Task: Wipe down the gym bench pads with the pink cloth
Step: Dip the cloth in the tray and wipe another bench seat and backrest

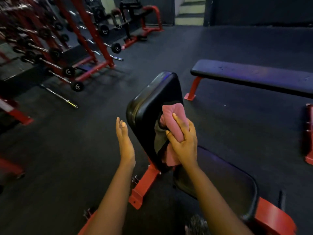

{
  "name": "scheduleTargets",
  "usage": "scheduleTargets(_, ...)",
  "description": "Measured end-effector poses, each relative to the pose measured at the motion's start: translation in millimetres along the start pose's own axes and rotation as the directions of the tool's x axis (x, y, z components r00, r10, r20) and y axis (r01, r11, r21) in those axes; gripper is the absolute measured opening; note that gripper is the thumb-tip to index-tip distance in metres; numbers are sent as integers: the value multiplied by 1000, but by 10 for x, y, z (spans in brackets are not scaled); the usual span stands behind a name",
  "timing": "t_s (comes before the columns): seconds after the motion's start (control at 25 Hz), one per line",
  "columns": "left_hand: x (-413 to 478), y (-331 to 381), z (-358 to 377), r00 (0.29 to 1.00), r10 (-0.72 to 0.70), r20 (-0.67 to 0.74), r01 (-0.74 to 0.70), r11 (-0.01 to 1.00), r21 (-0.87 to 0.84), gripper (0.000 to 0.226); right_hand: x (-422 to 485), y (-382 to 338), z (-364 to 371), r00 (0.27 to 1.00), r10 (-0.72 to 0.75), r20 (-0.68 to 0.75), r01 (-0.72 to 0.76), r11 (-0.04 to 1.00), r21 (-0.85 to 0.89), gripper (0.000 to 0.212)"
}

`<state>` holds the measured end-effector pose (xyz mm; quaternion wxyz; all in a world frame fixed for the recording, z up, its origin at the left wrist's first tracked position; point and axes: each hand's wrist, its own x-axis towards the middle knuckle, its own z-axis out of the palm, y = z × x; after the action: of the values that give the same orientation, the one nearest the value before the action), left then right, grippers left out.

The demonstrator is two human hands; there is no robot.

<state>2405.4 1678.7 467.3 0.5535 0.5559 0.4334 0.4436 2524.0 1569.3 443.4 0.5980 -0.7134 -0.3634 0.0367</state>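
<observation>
The right hand [183,145] curls its fingers [179,123] round the evidently soft, light pink cloth [174,110], best held bunched against the slick-looking pad [149,102]; the left hand [124,141] is straight-fingered.

No legible text, only blurred white marks on barbell ends [77,86].

Dim gym interior. Brightest area: the pale stairway [189,12] at the far wall. Bluish-violet sheen lies on the flat bench [254,77]; soft glare rims the upright back pad [149,99]. The barbell rack [55,53] at the upper left is smeared by blur; lines bow toward the edges.
</observation>
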Motion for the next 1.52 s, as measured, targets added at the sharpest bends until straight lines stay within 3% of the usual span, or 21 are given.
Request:
scheduleTargets(0.12, 236, -178, 149, 993, -21, 117, 29, 997, -67, 84, 111, 65, 285, 990, -106, -94, 108, 994, 12, 54)
scheduleTargets(0.24, 245, -386, 201, 989, 40, 139, -15, 984, -176, 95, 101, 402, 292, 974, -88, -211, 97, 995, 32, 55)
scheduleTargets(0.32, 239, -483, 233, 977, 154, 147, -118, 966, -229, 97, 38, 676, 262, 969, -117, -216, 123, 992, 18, 58)
scheduleTargets(0.4, 242, -514, 266, 955, 269, 127, -231, 939, -254, 82, -2, 902, 329, 968, -185, -169, 185, 983, -17, 59)
scheduleTargets(0.48, 237, -537, 284, 927, 361, 105, -329, 914, -238, 66, -1, 1043, 446, 950, -266, -163, 265, 964, -33, 57)
scheduleTargets(0.52, 241, -593, 287, 907, 409, 103, -380, 898, -222, 68, -3, 1089, 500, 933, -315, -174, 316, 948, -23, 54)
scheduleTargets(0.68, 270, -777, 298, 880, 466, 88, -445, 876, -187, 105, 26, 1180, 581, 853, -427, -301, 458, 888, 37, 52)
scheduleTargets(0.84, 229, -783, 303, 868, 491, 77, -479, 867, -138, 111, 107, 1096, 581, 833, -375, -406, 460, 878, 133, 55)
scheduleTargets(0.96, 175, -813, 359, 875, 484, 19, -476, 867, -147, 107, 306, 876, 573, 832, -361, -421, 463, 870, 169, 53)
scheduleTargets(1.04, 187, -860, 354, 883, 466, 62, -442, 868, -229, 100, 394, 654, 639, 803, -428, -415, 512, 852, 112, 52)
scheduleTargets(1.16, 98, -794, 404, 854, 520, 9, -486, 805, -340, 49, 292, 362, 862, 698, -645, -313, 649, 753, -104, 54)
scheduleTargets(1.24, 80, -823, 494, 854, 520, 22, -479, 801, -358, 47, 264, 305, 959, 661, -721, -208, 689, 693, -210, 54)
scheduleTargets(1.4, 170, -864, 523, 823, 565, -62, -552, 767, -329, 46, 502, 373, 984, 586, -790, -182, 757, 614, -224, 52)
scheduleTargets(1.44, 228, -882, 492, 826, 559, -69, -548, 770, -326, 44, 608, 387, 948, 587, -786, -194, 754, 618, -223, 52)
scheduleTargets(1.52, 356, -923, 432, 847, 524, -84, -525, 804, -278, 60, 992, 414, 804, 680, -685, -262, 656, 728, -201, 52)
